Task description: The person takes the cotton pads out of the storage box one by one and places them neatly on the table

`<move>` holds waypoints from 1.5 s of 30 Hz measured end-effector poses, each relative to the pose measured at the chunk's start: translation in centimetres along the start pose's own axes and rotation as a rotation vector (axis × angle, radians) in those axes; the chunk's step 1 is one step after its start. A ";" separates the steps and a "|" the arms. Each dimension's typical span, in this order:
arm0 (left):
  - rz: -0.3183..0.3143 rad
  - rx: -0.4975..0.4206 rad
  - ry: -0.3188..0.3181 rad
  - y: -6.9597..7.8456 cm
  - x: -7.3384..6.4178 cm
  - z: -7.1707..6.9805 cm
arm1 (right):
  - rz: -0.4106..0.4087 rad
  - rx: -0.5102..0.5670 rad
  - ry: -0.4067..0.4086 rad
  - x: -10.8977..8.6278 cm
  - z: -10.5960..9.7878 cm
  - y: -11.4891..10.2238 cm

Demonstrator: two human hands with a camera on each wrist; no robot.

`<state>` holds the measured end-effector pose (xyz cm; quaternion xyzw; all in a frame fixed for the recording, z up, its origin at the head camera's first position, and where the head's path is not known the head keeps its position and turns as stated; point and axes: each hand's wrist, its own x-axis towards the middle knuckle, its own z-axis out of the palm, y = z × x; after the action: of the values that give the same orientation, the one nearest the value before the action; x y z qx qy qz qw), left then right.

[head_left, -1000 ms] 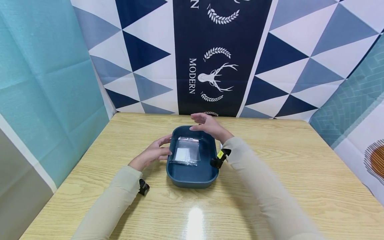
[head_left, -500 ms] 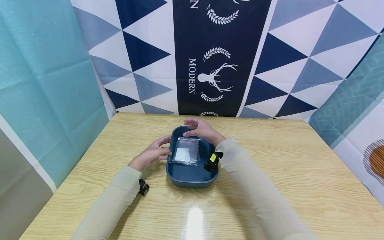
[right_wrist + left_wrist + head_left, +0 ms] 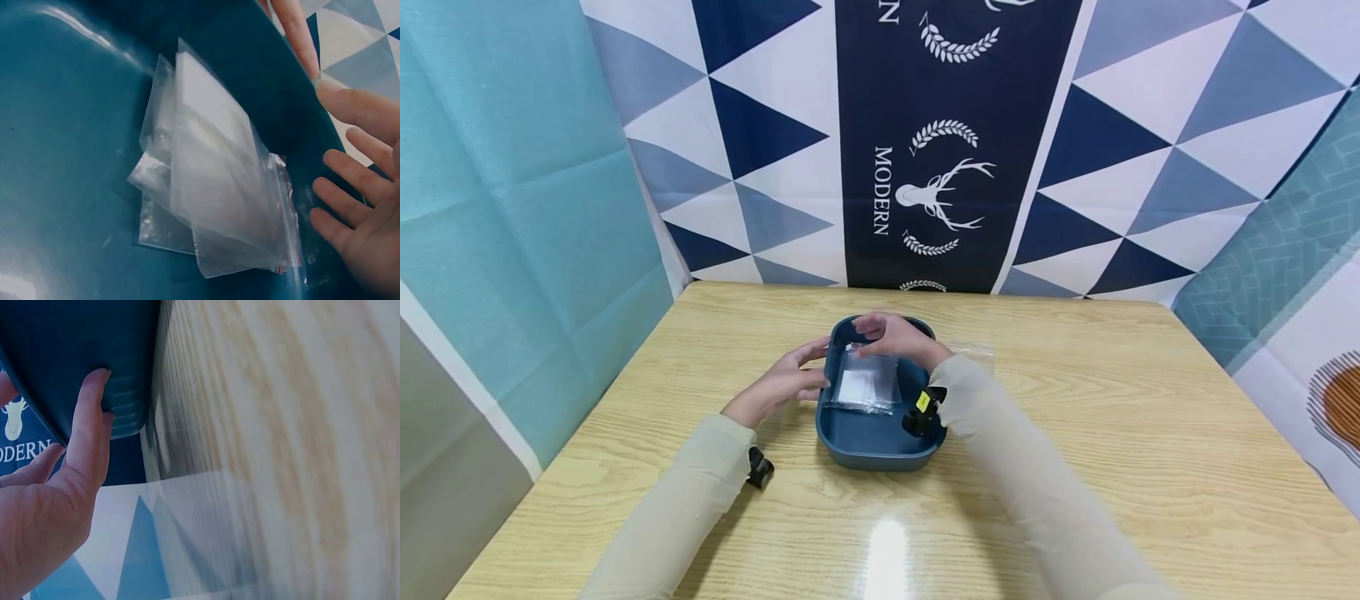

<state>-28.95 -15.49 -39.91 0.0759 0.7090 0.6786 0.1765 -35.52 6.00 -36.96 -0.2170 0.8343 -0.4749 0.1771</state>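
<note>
A dark blue plastic bin (image 3: 880,460) with rounded corners stands on the wooden table. Inside it lie several clear zip bags (image 3: 868,387), stacked unevenly, with a white piece showing among them; the right wrist view gives these bags (image 3: 215,156) up close. My left hand (image 3: 781,387) rests its extended fingers against the bin's left outer wall, as the left wrist view also shows with the fingers (image 3: 87,419) on the ribbed side. Over the far part of the bin is my right hand (image 3: 898,340), fingers loosely bent and holding nothing, just beyond the bags.
A clear plastic bag (image 3: 973,354) lies flat on the table right of the bin, partly behind the right sleeve. Patterned cloth (image 3: 760,167) hangs along the table's back edge, with a pale blue cloth (image 3: 535,217) to the left.
My right hand has come from the bin's far right rim toward me and slightly left, down over the bags. The clear bag right of the bin has come into view. My left hand stays put.
</note>
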 end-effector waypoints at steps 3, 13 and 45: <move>0.002 -0.003 -0.006 -0.1 0.1 0.0 | 0.006 -0.016 -0.042 0.1 0.1 0.5; 0.009 0.010 -0.004 -0.1 0.1 0.0 | 0.041 -0.127 -0.130 0.1 0.6 0.7; 0.001 0.003 -0.010 0.0 -0.1 0.0 | 0.095 -0.308 -0.378 -0.1 0.9 0.9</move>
<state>-28.89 -15.52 -39.91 0.0799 0.7090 0.6774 0.1793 -35.17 5.74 -38.16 -0.2869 0.8582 -0.2842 0.3169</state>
